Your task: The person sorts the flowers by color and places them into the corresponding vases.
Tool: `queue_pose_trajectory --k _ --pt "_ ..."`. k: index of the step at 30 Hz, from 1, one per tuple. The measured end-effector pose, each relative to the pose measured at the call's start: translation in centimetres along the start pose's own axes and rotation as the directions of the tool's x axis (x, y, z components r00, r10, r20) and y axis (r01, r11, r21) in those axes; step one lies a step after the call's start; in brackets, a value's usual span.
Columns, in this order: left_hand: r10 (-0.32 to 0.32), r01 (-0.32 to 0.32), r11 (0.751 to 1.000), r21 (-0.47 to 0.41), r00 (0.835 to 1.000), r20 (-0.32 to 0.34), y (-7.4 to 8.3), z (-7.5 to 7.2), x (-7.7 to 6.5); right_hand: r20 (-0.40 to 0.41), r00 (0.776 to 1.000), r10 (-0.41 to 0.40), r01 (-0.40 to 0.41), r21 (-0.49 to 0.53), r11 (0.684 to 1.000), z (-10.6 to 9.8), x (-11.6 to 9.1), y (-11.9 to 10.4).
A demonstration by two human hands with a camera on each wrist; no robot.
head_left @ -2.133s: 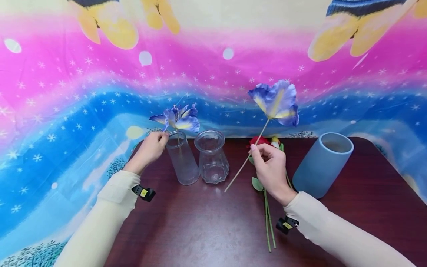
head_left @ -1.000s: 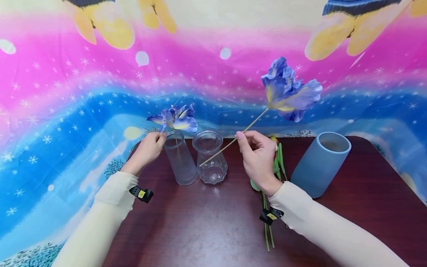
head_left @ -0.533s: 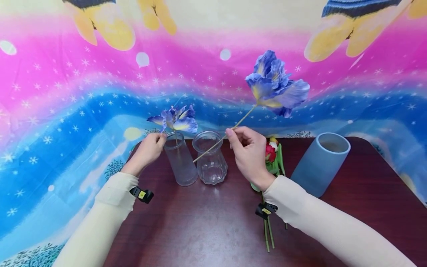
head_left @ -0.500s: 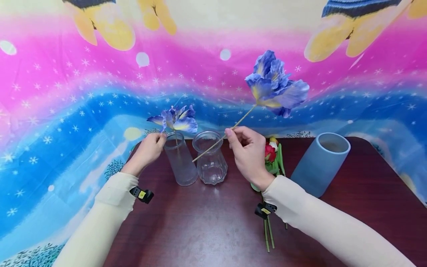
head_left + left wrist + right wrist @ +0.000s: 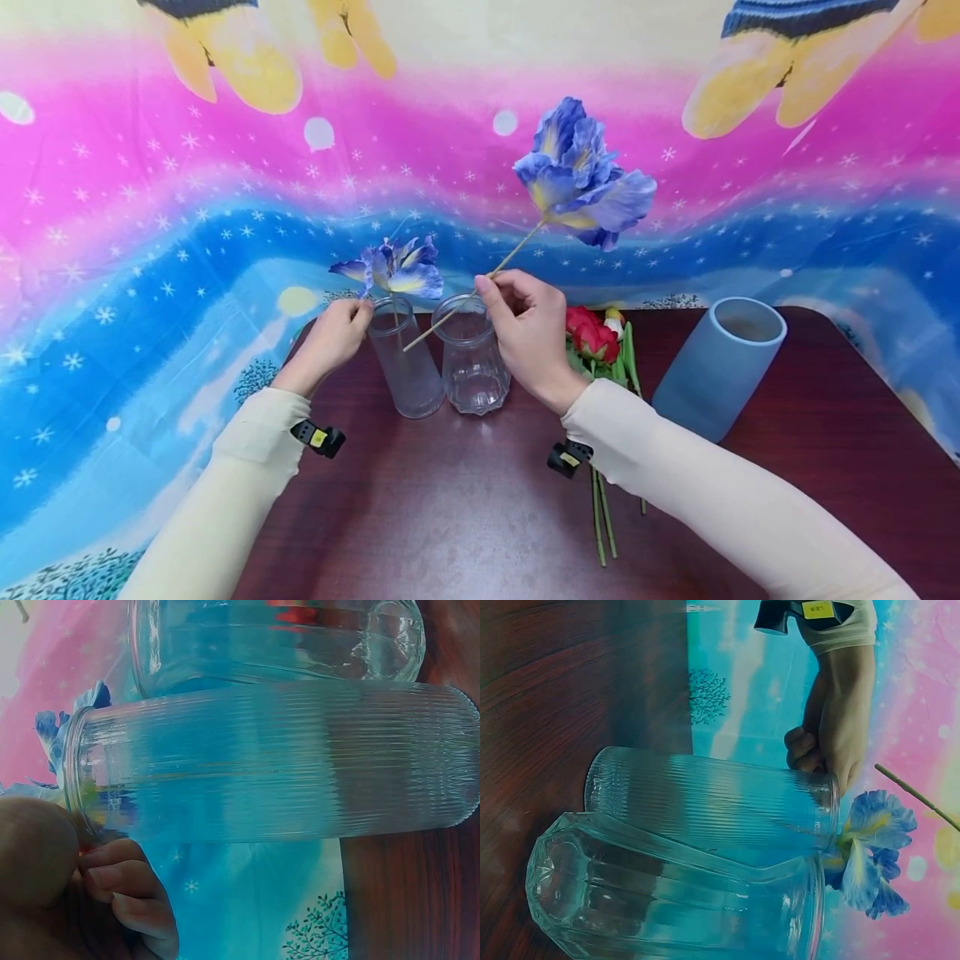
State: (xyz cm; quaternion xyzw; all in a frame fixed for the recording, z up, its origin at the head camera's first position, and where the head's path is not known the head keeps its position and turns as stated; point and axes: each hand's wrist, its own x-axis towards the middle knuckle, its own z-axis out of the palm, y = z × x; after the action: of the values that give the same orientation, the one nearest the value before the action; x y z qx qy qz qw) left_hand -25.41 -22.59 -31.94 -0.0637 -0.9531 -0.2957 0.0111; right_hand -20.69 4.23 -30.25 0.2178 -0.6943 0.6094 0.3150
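Note:
My left hand (image 5: pixel 330 342) pinches the rim of a slim ribbed glass vase (image 5: pixel 411 379), which stands upright on the table. A blue-purple iris (image 5: pixel 397 268) stands in that vase, its bloom above the rim. Between thumb and fingers my right hand (image 5: pixel 528 333) holds a second blue-purple iris (image 5: pixel 588 179) by its stem. This iris slants, bloom up to the right, and its bare lower end crosses in front of both glass vases in the head view. In the right wrist view the held stem (image 5: pixel 919 796) shows above the ribbed vase's mouth, apart from it.
A wider, waisted glass vase (image 5: pixel 477 383) stands right beside the ribbed one. Red flowers (image 5: pixel 594 335) with green stems lie behind and below my right forearm. Farther right is a blue-grey vase (image 5: pixel 716 375). A printed cloth (image 5: pixel 480 192) hangs behind the dark table (image 5: pixel 450 517).
My right hand has carried the held iris leftward, its stem end moving from right of the glass vases to in front of them. My left hand stays at the ribbed vase's rim.

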Motion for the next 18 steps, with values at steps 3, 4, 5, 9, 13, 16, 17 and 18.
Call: queue_pose_trajectory --k 3,4,5,9,13,16,17,18 --pt "-0.003 0.003 1.0 -0.006 1.0 0.004 0.0 0.0 0.0 0.009 1.0 0.003 -0.003 -0.013 1.0 0.3 0.2 0.0" --pt "-0.005 0.005 1.0 -0.007 1.0 0.006 0.0 0.0 0.0 0.013 1.0 0.003 -0.003 -0.014 1.0 0.4 0.3 -0.1" --pt "-0.007 0.007 1.0 -0.007 1.0 0.005 -0.1 0.0 0.0 0.018 1.0 0.005 -0.005 -0.014 1.0 0.5 0.3 -0.1" --pt "-0.014 0.014 1.0 -0.011 1.0 0.012 0.0 0.0 -0.1 0.036 0.999 0.009 -0.009 -0.013 1.0 0.9 0.6 -0.3" --pt "-0.013 0.013 1.0 -0.011 1.0 0.017 0.2 -0.1 -0.1 0.047 0.999 0.01 -0.009 -0.01 1.0 1.3 0.8 -0.3" --pt "-0.008 0.008 1.0 -0.005 1.0 0.014 0.2 -0.1 0.0 0.046 0.999 0.004 -0.003 -0.007 1.0 1.7 1.0 -0.2" --pt "-0.006 0.006 1.0 -0.003 1.0 0.013 0.3 -0.1 0.0 0.044 0.999 0.001 -0.001 -0.012 1.0 1.8 1.1 -0.2" --pt "-0.005 0.005 1.0 0.002 1.0 0.011 0.2 -0.1 0.0 0.043 0.999 0.0 0.001 -0.016 1.0 1.9 1.2 -0.1"
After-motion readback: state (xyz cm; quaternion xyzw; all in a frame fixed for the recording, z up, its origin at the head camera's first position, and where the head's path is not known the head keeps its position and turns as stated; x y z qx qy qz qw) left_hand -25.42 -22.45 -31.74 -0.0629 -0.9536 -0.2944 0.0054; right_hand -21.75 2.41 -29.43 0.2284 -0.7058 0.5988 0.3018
